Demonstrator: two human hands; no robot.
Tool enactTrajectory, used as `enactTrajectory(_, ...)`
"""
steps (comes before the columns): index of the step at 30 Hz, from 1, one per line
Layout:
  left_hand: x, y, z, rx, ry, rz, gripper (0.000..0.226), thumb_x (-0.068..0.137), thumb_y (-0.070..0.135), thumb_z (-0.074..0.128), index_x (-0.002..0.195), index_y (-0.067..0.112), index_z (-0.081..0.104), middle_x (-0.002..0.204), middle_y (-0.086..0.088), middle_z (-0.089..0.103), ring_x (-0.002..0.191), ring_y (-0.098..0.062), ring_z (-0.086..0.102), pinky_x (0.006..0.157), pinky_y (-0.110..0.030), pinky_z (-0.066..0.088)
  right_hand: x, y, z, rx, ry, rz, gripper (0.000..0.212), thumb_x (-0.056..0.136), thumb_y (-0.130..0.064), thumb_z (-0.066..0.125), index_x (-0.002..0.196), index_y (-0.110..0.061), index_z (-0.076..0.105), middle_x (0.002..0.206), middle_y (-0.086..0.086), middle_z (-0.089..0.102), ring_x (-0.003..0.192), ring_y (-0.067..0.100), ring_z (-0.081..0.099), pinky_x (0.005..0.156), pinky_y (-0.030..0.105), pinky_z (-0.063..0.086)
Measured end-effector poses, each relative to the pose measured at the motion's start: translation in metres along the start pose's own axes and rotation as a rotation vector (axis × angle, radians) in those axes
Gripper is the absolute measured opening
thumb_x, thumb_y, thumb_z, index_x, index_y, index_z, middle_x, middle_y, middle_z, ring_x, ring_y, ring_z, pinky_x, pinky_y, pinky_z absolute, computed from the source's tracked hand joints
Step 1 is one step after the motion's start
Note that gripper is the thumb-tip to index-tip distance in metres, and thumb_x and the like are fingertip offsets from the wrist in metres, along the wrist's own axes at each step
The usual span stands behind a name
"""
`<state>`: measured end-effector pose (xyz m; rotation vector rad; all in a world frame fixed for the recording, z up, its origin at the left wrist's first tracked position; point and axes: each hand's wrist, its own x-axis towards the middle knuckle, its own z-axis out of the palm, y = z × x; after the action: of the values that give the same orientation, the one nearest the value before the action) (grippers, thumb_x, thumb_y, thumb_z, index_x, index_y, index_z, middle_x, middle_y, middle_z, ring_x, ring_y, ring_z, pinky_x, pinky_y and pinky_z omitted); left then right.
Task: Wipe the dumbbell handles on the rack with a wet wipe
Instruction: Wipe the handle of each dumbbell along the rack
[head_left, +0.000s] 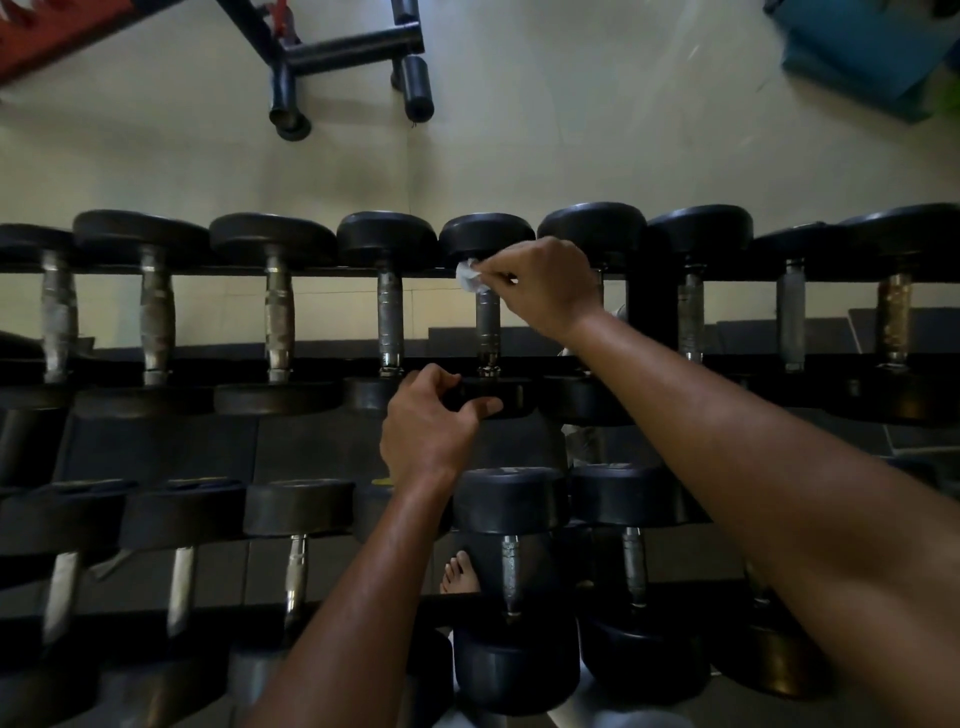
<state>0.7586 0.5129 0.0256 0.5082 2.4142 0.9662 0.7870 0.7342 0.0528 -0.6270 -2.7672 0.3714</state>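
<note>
Head view, looking down on a two-tier dumbbell rack (311, 271).

Upper tier, left to right: nine dumbbells lying with handles running front to back. Handles one to three (279, 312) are dull and blotchy; the fourth handle (389, 317) looks much the same. Whether any of these has been wiped cannot be judged from its surface.

Fifth handle (487, 325): item in work. Left hand (427, 422), fingers curled round the near weight (493, 397) of this dumbbell, steadying it. Right hand (540, 283) pinches a small crumpled white wet wipe (469, 276) against the far end of this handle, just beside the far weight. Judged stage: a stroke at the far end, most of this handle's length left to cover.

Sixth handle: hidden behind the right wrist. Handles seven to nine (790, 312), toward the right end of the rack, appear untouched.

Lower tier (296, 571): dark, partly covered by both forearms; handle count uncertain, ends cut off at the bottom edge. Likely all left to do.

Also present: a bare foot (460, 574) on the floor below the rack, and a black metal frame (343, 49) on the pale floor beyond.
</note>
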Motion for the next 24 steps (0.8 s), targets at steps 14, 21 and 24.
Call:
enactTrajectory(14, -0.006, -0.005, 0.002, -0.017, 0.035, 0.014, 0.050, 0.076, 0.059, 0.090, 0.114, 0.033, 0.069, 0.114, 0.018, 0.068, 0.102, -0.005, 0.064, 0.077, -0.031, 0.055, 0.033, -0.023, -0.001, -0.592, -0.317, -0.298, 0.025, 0.107, -0.020, 0.059, 0.097, -0.032, 0.079, 0.071, -0.007, 0.070, 0.058, 0.021, 0.067, 0.055, 0.029, 0.052)
enactTrajectory(21, -0.009, -0.008, 0.006, -0.064, 0.043, 0.008, 0.054, 0.077, 0.061, 0.090, 0.117, 0.031, 0.069, 0.116, 0.016, 0.068, 0.104, -0.004, 0.064, 0.076, -0.025, 0.049, 0.018, -0.033, -0.007, -0.321, -0.586, -0.307, 0.025, 0.108, -0.036, 0.058, 0.127, -0.033, 0.074, 0.112, -0.007, 0.076, 0.099, 0.020, 0.071, 0.076, 0.034, 0.051)
enactTrajectory(24, -0.018, -0.009, 0.013, -0.092, 0.094, 0.009, 0.055, 0.078, 0.064, 0.088, 0.115, 0.028, 0.067, 0.115, 0.013, 0.068, 0.102, -0.006, 0.063, 0.075, -0.026, 0.050, -0.003, -0.030, 0.005, -0.220, -0.645, -0.302, 0.024, 0.106, -0.036, 0.062, 0.127, -0.032, 0.072, 0.109, -0.009, 0.072, 0.091, 0.013, 0.062, 0.067, 0.026, 0.041)
